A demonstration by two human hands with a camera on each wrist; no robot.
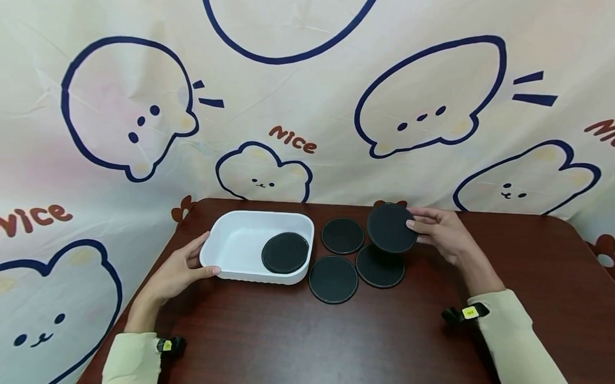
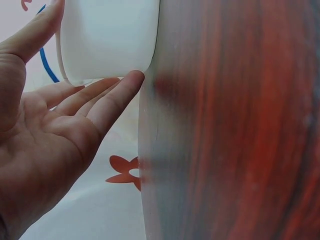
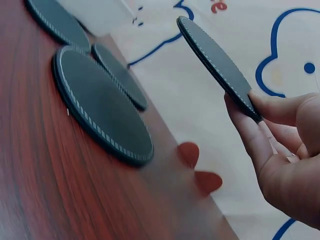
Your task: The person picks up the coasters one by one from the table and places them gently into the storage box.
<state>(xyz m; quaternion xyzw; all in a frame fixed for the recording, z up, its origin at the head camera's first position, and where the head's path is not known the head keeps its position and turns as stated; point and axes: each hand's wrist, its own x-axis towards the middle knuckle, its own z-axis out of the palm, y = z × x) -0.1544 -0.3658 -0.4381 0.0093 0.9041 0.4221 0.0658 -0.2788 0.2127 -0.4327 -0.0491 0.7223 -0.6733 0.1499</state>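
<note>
My right hand (image 1: 440,231) pinches a round black coaster (image 1: 391,227) by its right edge, thumb on one face and fingers on the other; the right wrist view shows this coaster (image 3: 215,62) raised off the table. A white tray (image 1: 235,246) stands at the left with one black coaster (image 1: 285,253) lying in its right part. My left hand (image 1: 180,269) holds the tray's left end between thumb and fingers. Three more coasters (image 1: 343,236) (image 1: 333,279) (image 1: 380,267) lie on the table just right of the tray.
The dark brown wooden table (image 1: 301,340) reaches back to a pale cloth (image 1: 332,101) printed with blue outlines and red lettering. In the right wrist view, stitched edges show on the lying coasters (image 3: 102,105).
</note>
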